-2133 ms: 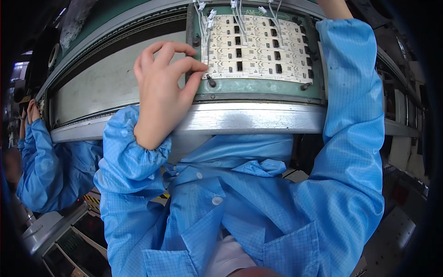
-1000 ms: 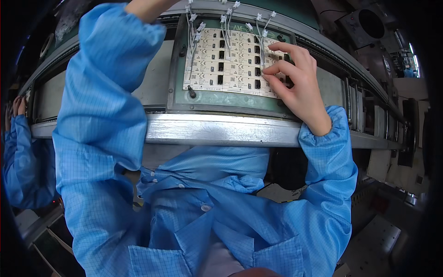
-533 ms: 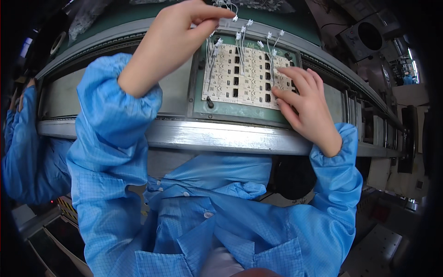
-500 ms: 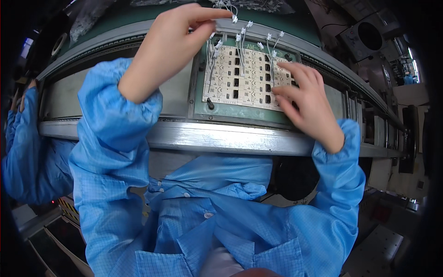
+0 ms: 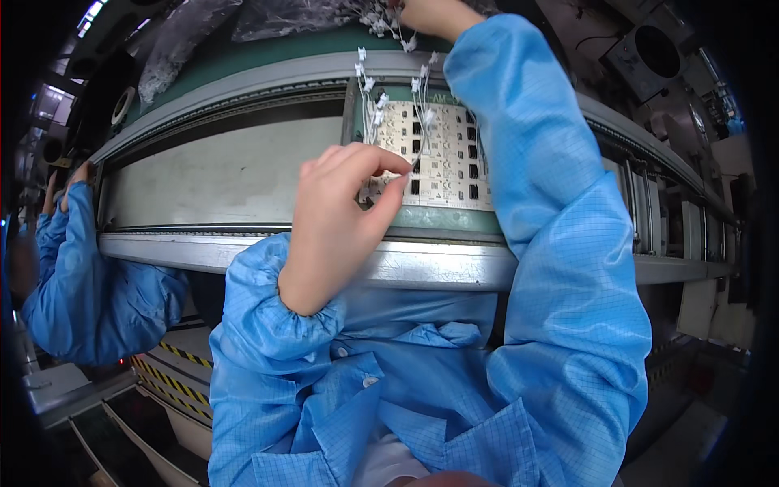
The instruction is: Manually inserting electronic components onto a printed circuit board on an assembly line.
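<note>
Note left hand (image 5: 339, 215) pinching thin wire (image 5: 421, 143) low over white circuit boards (image 5: 448, 166), likely for fine control. Find boards laid on green fixture (image 5: 454, 219), presumably for alignment. Locate right hand (image 5: 436, 15) at heaped connector wires (image 5: 378, 21), probably set close for reach; cannot tell grip at view's edge.

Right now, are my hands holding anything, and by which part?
The left hand pinches a wire by its lower end, below its white connector. The right hand is partly out of frame; can't tell.
</note>
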The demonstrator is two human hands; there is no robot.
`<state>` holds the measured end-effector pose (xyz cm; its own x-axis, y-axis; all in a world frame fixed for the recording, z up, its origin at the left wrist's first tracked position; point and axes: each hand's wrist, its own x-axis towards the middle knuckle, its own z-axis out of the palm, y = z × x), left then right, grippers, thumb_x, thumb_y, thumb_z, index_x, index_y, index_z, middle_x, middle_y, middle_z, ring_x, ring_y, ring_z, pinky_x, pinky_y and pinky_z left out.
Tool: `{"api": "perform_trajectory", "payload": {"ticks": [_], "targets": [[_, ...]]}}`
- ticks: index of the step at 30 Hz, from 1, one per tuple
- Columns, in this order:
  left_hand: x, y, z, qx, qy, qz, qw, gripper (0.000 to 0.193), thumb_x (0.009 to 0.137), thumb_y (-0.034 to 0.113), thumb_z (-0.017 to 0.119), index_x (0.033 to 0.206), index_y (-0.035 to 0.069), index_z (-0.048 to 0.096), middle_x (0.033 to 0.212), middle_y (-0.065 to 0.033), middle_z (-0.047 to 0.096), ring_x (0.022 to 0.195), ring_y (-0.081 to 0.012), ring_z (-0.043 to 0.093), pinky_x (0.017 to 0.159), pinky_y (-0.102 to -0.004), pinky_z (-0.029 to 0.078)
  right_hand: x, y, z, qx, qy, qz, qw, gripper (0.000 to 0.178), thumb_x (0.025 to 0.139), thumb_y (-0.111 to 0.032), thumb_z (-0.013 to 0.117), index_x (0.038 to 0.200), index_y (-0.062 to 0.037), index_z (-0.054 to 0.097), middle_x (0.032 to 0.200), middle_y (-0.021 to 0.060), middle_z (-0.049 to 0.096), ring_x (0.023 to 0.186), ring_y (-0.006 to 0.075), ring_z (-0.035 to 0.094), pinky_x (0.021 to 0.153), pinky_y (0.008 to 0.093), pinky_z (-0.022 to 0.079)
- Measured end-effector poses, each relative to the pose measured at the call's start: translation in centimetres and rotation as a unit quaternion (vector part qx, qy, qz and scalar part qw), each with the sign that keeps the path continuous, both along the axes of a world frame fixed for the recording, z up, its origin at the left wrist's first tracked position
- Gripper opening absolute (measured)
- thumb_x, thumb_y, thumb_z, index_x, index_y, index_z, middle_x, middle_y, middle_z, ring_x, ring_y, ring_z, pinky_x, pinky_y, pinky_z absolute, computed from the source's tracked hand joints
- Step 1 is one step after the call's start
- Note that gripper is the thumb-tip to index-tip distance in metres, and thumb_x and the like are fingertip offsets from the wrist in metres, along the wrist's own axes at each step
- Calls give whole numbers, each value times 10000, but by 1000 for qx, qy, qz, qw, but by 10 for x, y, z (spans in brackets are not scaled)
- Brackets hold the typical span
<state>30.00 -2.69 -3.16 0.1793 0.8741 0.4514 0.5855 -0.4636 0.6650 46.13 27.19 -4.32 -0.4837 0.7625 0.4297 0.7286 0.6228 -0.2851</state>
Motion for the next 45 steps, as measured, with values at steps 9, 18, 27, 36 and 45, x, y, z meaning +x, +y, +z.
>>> {"api": "perform_trajectory", "payload": {"ticks": [9,18,27,36,45], "targets": [[20,12,-21,183,303,39,934,202,723,20,610,913,45,675,1015,-66,617,1012,-288,563,870,-474,359,50,-81,81,134,74,20,988,242,878,-56,590,1081,41,680,927,241,727,904,390,711,781,449,550],[29,25,-22,165,192,24,967,108,843,136,760,948,153,742,955,23,654,951,-241,575,854,-392,370,110,-169,44,34,171,0,985,160,927,-48,655,1060,39,642,745,138,663,649,156,616,612,308,490],[16,37,-28,-11,163,-16,986,74,824,140,768,886,161,802,937,34,680,1027,-251,535,915,-385,383,137,-192,17,2,204,-35,978,126,933,-74,660,975,44,645,748,102,664,671,125,625,616,281,493],[16,40,-26,-40,135,-6,990,85,797,128,770,866,152,814,973,29,687,1046,-249,528,949,-373,405,139,-187,16,47,220,-3,974,119,913,-63,651,951,50,649,769,114,657,685,161,628,629,304,501],[25,27,-32,120,254,38,959,63,838,187,760,891,160,739,919,35,697,1033,-223,595,899,-442,336,136,-186,12,55,217,6,975,126,900,-63,654,951,52,648,806,127,648,712,171,621,649,308,502]]}}
